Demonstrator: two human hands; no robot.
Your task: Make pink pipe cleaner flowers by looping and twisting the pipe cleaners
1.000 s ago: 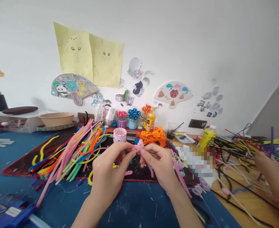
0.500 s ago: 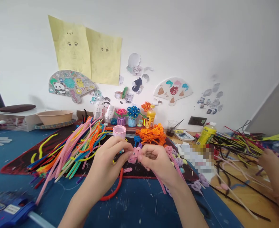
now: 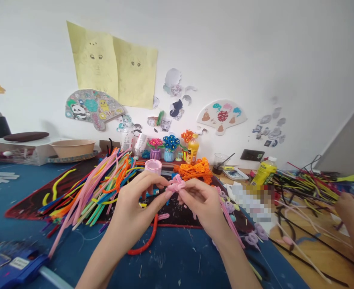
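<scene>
A small pink pipe-cleaner flower [image 3: 176,183] is held up between my two hands, over the dark mat [image 3: 177,218]. My left hand [image 3: 142,196] pinches its left side between thumb and fingertips. On the other side, my right hand [image 3: 201,200] grips it with thumb and curled fingers, which hide part of it. Behind my left hand stands a pink cup [image 3: 153,166] with a striped rim. A pile of orange pipe-cleaner flowers [image 3: 196,170] lies beyond my right hand, and lilac flowers [image 3: 252,237] lie to its right.
Loose coloured pipe cleaners [image 3: 89,188] cover the mat's left. A blue glue gun [image 3: 23,267] lies front left. Potted flowers [image 3: 169,148] and an orange bottle [image 3: 192,149] stand by the wall. At right are a yellow bottle [image 3: 264,172] and another person's hand [image 3: 350,212].
The pink flower has been raised slightly and turned so its petals show from the side. Both hands still hold it. The view has shifted a little.
</scene>
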